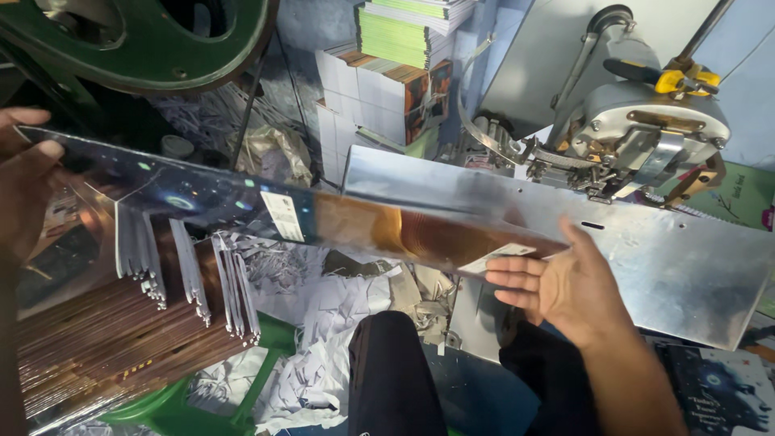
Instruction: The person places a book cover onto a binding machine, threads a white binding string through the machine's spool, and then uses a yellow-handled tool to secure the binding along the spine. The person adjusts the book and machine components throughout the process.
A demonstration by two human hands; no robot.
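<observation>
Head view. A long glossy printed cover sheet point(266, 211) spans between the two hands, slightly blurred. The left hand point(24, 182) pinches its far left end, thumb on top and fingers beneath; the right hand point(565, 287) lies spread and palm-up under its right end, fingers flat, gripping nothing. Beyond the right hand stands a wire-stitching machine point(638, 133) with a bright metal tabletop point(686, 266) sloping toward the person. Below the left hand, a stack of folded booklets point(121, 323) rests on a green stool point(202, 408); paper trimmings point(323, 323) litter the floor between the hands. Piles of printed books point(387, 81) stand farther off.

To handle the sheet well, it seems best to keep it taut and level between the hands, support the right end with flat fingers so the gloss is not creased, and align its fold squarely with the metal tabletop's ridge.
</observation>
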